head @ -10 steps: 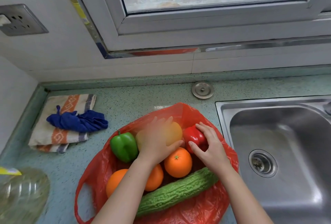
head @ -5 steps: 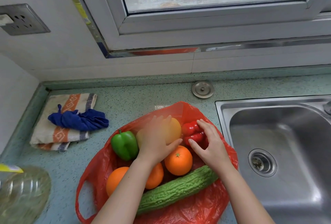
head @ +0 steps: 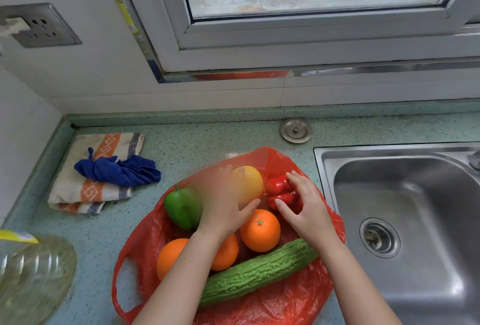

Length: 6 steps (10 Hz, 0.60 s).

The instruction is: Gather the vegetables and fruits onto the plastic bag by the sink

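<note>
yellow fruit (head: pixel 250 184) in left hand (head: pixel 223 202), pepper (head: pixel 280 189) in right (head: pixel 309 210).

Forearms (head: pixel 181 272) bare; left hand (head: pixel 223 205), right hand (head: pixel 309 210) bare

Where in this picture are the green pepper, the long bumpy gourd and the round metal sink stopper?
green pepper (head: pixel 181 207), head view, middle of its glossy side.
bumpy gourd (head: pixel 259 271), head view, mid-length on its skin.
sink stopper (head: pixel 296 130), head view, its centre knob.

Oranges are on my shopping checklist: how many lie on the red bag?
3. One orange lies below the red pepper; a second toward the bag's left side; a third between them, partly under the left forearm. Others may be hidden.
</note>
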Tool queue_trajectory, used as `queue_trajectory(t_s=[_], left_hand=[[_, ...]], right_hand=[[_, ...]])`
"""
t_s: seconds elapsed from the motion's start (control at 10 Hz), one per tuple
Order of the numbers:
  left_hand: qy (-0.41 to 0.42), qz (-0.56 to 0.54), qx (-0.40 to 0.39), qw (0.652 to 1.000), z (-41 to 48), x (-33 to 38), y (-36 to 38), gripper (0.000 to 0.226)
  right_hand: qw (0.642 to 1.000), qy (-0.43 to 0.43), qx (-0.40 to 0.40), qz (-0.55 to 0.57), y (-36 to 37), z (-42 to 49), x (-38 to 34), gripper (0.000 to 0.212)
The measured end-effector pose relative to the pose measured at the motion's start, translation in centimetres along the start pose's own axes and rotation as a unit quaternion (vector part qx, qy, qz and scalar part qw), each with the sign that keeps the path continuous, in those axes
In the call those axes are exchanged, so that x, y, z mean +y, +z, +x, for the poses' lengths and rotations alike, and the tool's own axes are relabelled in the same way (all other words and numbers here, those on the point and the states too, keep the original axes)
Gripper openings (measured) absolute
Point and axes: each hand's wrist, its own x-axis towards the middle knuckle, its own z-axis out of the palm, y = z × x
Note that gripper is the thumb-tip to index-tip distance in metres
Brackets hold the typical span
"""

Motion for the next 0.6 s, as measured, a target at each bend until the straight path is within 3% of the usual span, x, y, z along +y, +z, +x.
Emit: queue_trajectory(t_s=[0.3, 0.4, 0.6], left_hand=[[-0.017, 0.002, 0.065, 0.998, -2.8, -0.8, -2.0, 0.056], [-0.056, -0.013, 0.082, 0.995, -4.7, -1.6, -3.3, 0.048], [-0.04, 0.031, 0.125, 0.991, -9.2, -3.7, -4.9, 0.056]], right_hand=[[0.999, -0.027, 0.007, -0.026, -0.6, -1.0, -1.9, 0.055], [0.999, -0.033, 0.002, -0.038, -1.1, -1.8, -3.2, 0.053], [0.991, -0.069, 0.011, -0.112, -0.9, -3.9, -5.8, 0.049]])
